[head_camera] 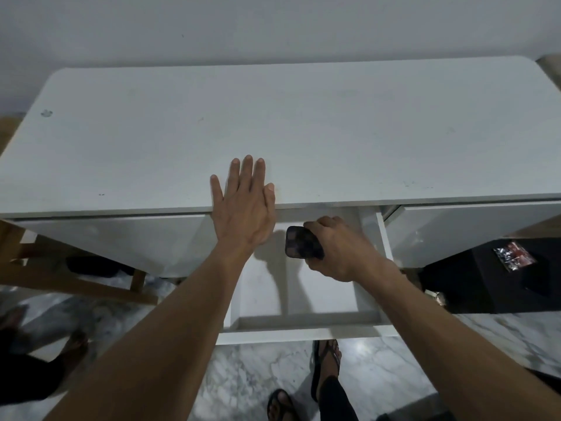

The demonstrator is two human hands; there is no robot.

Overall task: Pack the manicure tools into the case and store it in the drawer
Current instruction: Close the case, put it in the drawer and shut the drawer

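The white drawer (303,332) stands pulled out below the middle of the white table (273,123). My right hand (340,247) is inside the drawer near its back, shut on a dark closed case (300,241) with a chequered pattern. The case hangs just above the drawer floor, or touches it; I cannot tell which. My left hand (244,205) lies flat with fingers apart on the table's front edge, holding nothing. No loose manicure tools show.
Closed white drawer fronts flank the open drawer at left (121,241) and right (470,232). A wooden chair frame (76,281) stands at the left. A black box (501,278) with a foil packet sits at the right. My sandalled feet (326,366) rest on marble floor.
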